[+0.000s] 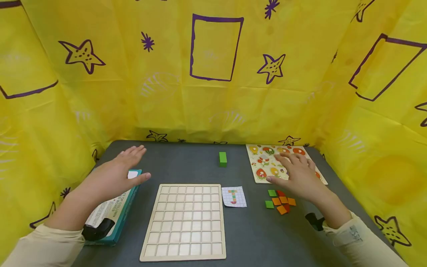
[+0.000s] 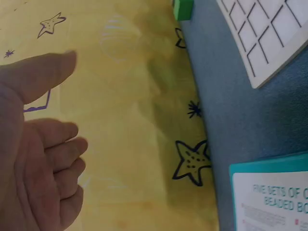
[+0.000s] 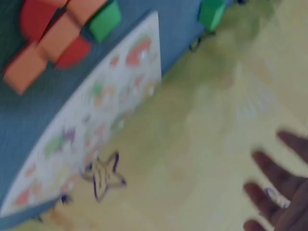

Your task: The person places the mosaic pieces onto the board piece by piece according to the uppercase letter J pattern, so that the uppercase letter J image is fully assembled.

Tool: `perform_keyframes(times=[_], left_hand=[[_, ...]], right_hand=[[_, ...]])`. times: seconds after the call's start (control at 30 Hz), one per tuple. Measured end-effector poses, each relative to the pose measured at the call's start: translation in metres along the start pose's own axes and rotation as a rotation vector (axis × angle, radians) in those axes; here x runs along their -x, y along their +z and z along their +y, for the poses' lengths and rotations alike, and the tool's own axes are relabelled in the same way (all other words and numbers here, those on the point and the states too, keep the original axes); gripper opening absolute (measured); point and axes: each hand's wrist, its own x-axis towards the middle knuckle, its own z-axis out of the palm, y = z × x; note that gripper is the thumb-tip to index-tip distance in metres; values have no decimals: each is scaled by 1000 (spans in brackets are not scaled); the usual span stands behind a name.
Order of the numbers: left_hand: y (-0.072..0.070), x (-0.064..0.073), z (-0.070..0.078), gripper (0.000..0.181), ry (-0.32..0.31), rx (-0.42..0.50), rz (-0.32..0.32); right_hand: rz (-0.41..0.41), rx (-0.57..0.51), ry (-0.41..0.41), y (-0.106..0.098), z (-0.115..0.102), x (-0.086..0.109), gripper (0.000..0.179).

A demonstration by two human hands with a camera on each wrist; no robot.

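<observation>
My left hand [image 1: 116, 176], its fingers straight and thumb apart, hovers over a teal and white box [image 1: 115, 215] at the table's left side and holds nothing. On the right, my right hand [image 1: 298, 176] is spread in the air, overlapping a fruit puzzle board [image 1: 257, 163] in the head view. Just below it lies a loose group of green, orange and red tiles [image 1: 281, 200]. Between the hands sits a wooden grid board [image 1: 186, 222] with bare cells. Against its right edge lies a small paper card [image 1: 234, 196] printed with a coloured T-like pattern.
A green block [image 1: 222, 159] stands toward the back of the grey table [image 1: 180, 163]. Yellow cloth [image 1: 160, 100] with drawn stars and frames hangs around the back and sides. Black straps [image 1: 98, 229] cross both wrists.
</observation>
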Motion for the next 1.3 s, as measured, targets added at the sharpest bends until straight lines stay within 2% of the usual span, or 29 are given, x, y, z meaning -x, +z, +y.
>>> perform_keyframes(times=[0.13, 0.23, 0.33, 0.47, 0.63, 0.83, 1.03, 1.3], left_hand=[[19, -7, -2, 103, 32, 0, -64], [37, -12, -3, 100, 43, 5, -120], [57, -16, -3, 96, 51, 6, -187], [82, -20, -2, 94, 61, -23, -269], [100, -21, -2, 93, 58, -44, -365], [106, -21, -3, 90, 54, -76, -358], [110, -20, -5, 89, 64, -43, -372], [114, -23, -8, 86, 72, -23, -322]], right_hand=[[-130, -55, -60, 28, -11, -17, 64], [-262, -92, -69, 52, -17, -27, 59], [-351, -75, -72, 73, -21, -33, 60], [-380, -11, -63, 95, -24, -37, 65], [-403, 16, -35, 108, -27, -37, 67], [-387, 58, -43, 110, -30, -38, 67], [-439, 56, -35, 113, -28, -38, 65], [-437, 53, -52, 106, -12, -31, 68]])
